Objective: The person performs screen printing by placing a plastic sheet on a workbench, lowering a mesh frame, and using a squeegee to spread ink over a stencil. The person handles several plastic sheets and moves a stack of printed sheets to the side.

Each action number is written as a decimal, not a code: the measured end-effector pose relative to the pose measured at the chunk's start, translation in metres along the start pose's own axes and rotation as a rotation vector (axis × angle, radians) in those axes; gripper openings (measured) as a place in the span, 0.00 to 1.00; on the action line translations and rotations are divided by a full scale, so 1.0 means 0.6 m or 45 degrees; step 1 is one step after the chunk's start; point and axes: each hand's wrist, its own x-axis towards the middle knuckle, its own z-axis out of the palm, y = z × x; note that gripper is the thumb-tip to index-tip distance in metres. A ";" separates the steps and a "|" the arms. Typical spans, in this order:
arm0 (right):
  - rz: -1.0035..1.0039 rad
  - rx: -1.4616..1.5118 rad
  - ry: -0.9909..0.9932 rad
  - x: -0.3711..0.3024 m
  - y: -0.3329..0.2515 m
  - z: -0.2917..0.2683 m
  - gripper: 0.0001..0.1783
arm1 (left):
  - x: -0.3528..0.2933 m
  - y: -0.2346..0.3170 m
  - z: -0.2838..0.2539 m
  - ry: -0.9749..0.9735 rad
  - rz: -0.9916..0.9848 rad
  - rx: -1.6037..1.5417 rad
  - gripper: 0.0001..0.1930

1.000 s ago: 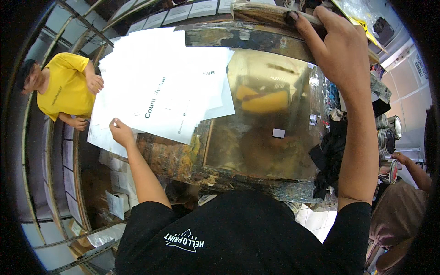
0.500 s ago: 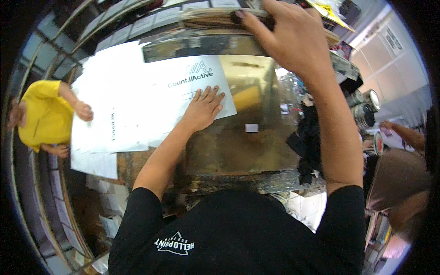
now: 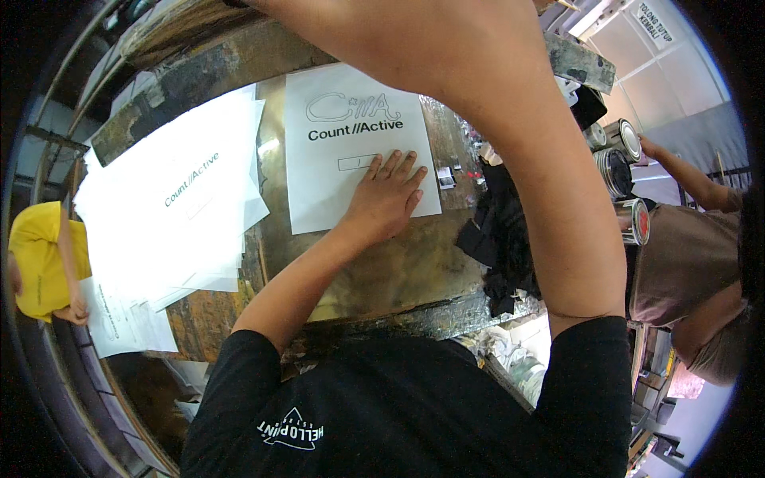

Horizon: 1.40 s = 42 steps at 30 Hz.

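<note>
My left hand [image 3: 386, 195] lies flat with fingers spread on a white paper sheet [image 3: 319, 183] printed with black lettering and a small box. Under the sheet is a shiny brownish board [image 3: 358, 279]. My right hand [image 3: 398, 36] reaches across the top of the view. Its fingers run past the upper edge, so their grip is hidden. Nearest to it is a worn wooden frame [image 3: 179, 32] at the upper left. A dark, stained bar [image 3: 207, 76] crosses below that frame. Left of the board, printed white sheets [image 3: 151, 231] lie in a loose, overlapping pile.
Black cloth [image 3: 506, 239] lies at the board's right edge. Several cans [image 3: 633, 221] stand farther right, near a person in brown [image 3: 677, 271]. Another person in a yellow shirt [image 3: 48, 255] is at the far left, beside the pile. Metal racks [image 3: 72, 382] line the left side.
The single sheet has come away from the pile and lies straighter on the board, with my left hand still on it. My right hand has moved left, its fingers now out of view.
</note>
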 end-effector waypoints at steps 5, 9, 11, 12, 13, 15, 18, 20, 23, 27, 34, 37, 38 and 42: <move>-0.033 -0.213 0.403 -0.018 -0.016 0.043 0.35 | -0.002 0.006 0.026 0.126 0.014 -0.041 0.27; 0.057 -0.207 0.264 -0.026 -0.023 0.042 0.34 | -0.042 -0.034 -0.047 0.441 -0.066 -0.113 0.26; 0.051 -0.141 0.262 -0.030 -0.017 0.044 0.33 | -0.100 -0.060 -0.132 0.572 -0.576 -0.400 0.30; 0.002 -0.100 0.318 -0.037 -0.012 0.051 0.31 | -0.137 -0.078 -0.183 0.754 -0.710 -0.726 0.33; -0.050 -0.060 0.373 -0.044 -0.004 0.062 0.29 | -0.171 -0.092 -0.232 0.881 -0.982 -1.067 0.36; -0.127 -0.041 0.447 -0.066 0.003 0.110 0.26 | -0.239 -0.105 -0.303 1.218 -0.628 -1.404 0.42; -0.271 -0.123 0.350 -0.144 0.033 0.210 0.25 | -0.313 -0.080 -0.304 0.891 -0.668 -1.431 0.57; -0.298 -0.126 0.116 -0.177 0.054 0.261 0.23 | -0.333 -0.061 -0.253 0.756 -0.912 -1.219 0.59; -0.183 -0.117 -0.161 -0.211 0.053 0.327 0.29 | -0.361 -0.062 -0.187 0.517 -0.950 -0.486 0.59; -0.184 -0.092 -0.151 -0.256 0.033 0.379 0.17 | -0.387 -0.074 -0.131 0.460 -0.884 0.121 0.59; -0.135 -0.154 -0.119 -0.260 0.035 0.423 0.13 | -0.390 -0.082 -0.119 0.463 -0.852 0.034 0.62; -0.135 -0.217 -0.120 -0.215 0.045 0.432 0.12 | -0.390 -0.083 -0.124 0.466 -0.847 0.011 0.62; -0.150 -0.212 -0.103 -0.199 0.050 0.432 0.13 | -0.391 -0.083 -0.125 0.464 -0.849 0.008 0.61; -0.203 -0.082 -0.185 -0.150 0.083 0.419 0.16 | -0.395 -0.084 -0.126 0.490 -0.846 -0.001 0.61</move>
